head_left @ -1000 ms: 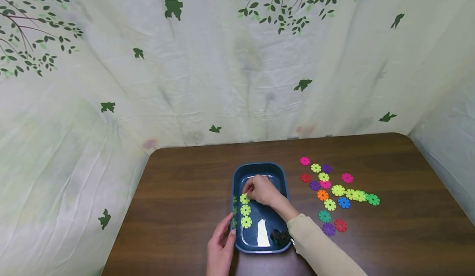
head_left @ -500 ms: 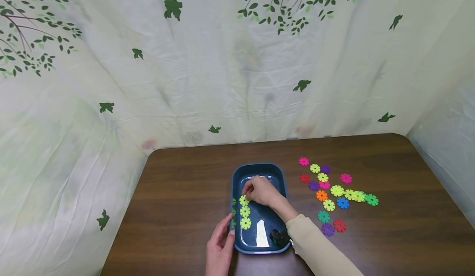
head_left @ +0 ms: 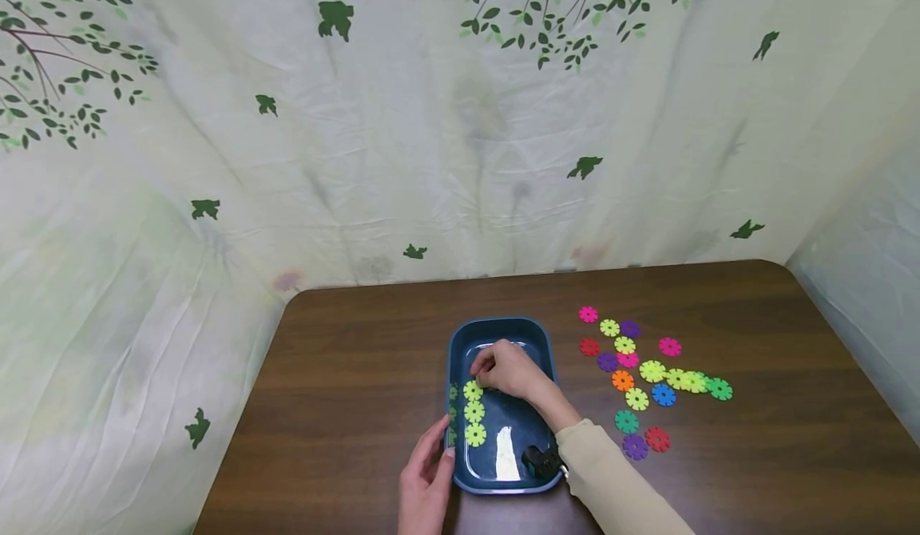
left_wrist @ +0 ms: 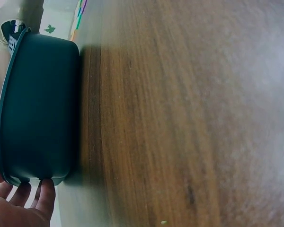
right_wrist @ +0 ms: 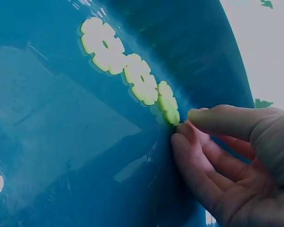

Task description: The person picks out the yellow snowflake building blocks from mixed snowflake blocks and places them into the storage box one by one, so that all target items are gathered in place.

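Observation:
Inside a dark blue tray [head_left: 460, 335], a short row of yellow-green flower-shaped discs [head_left: 474, 412] lies along the left wall. My right hand [head_left: 512, 371] reaches in from the right and pinches at the far end of the row. In the right wrist view its thumb and fingertips meet at the edge of the end flower disc [right_wrist: 168, 104], which tilts up from the tray floor; the fingers hide its tip. My left hand [head_left: 427, 475] rests against the tray's left side, fingers on the outer wall [left_wrist: 38, 109] and thumb near the rim.
Loose flower discs in several colours lie right of the tray, among them an orange disc [head_left: 622, 381] and a blue disc [head_left: 664, 394]. Some yellow and green ones overlap in a line. A black wrist camera [head_left: 542, 461] hangs over the tray's near right corner. A patterned cloth [head_left: 431, 160] hangs behind the brown table [head_left: 359, 359].
The row of yellow-green discs has shifted very slightly toward the near end of the tray. Both hands stay almost in place, the right one still at the row's far end.

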`<state>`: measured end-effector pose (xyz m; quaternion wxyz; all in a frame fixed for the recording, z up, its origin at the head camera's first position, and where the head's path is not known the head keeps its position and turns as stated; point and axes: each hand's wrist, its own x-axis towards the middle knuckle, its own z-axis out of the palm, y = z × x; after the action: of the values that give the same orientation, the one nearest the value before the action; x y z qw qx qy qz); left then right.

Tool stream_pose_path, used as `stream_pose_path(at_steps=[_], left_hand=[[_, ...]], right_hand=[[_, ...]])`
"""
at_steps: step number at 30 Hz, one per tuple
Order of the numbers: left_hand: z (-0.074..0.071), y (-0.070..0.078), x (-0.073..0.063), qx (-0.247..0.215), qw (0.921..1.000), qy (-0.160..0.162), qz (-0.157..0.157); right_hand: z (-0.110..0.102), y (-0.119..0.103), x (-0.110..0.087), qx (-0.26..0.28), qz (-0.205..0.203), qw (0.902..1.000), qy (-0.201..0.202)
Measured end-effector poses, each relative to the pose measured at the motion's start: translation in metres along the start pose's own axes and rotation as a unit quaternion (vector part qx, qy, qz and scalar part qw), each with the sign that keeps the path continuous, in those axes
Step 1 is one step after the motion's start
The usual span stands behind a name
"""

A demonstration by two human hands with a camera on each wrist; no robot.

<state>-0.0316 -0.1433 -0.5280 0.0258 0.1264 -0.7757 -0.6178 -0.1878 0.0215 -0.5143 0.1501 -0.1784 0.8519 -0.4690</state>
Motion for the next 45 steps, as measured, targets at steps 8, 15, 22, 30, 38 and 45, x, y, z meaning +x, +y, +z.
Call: stream_pose_path(at_steps=[8,15,22,30,38,45], left_hand=[[0.0,0.0,0.0,-0.001,1.0,0.004,0.009],[0.0,0.001,-0.001,-0.001,1.0,0.002,0.006],[0.0,0.004,-0.001,0.005,1.0,0.002,0.001],[0.001,0.004,0.0,0.013,0.9998,0.006,-0.013],[0.001,0.004,-0.001,0.01,0.9999,0.009,-0.007],[0.002,0.002,-0.001,0.006,0.9999,0.015,0.007]], right_hand=[[-0.002,-0.001,-0.004,0.032,-0.002,0.9995,0.003],[-0.005,-0.008,-0.011,0.058,-0.011,0.9981,0.019],[-0.011,-0.018,-0.016,0.053,-0.033,0.9978,0.022],[-0.021,-0.031,-0.026,0.055,-0.052,0.9967,0.029],[-0.033,-0.037,-0.038,0.019,-0.076,0.9963,0.035],[-0.045,-0.035,-0.048,-0.011,-0.071,0.997,0.027]])
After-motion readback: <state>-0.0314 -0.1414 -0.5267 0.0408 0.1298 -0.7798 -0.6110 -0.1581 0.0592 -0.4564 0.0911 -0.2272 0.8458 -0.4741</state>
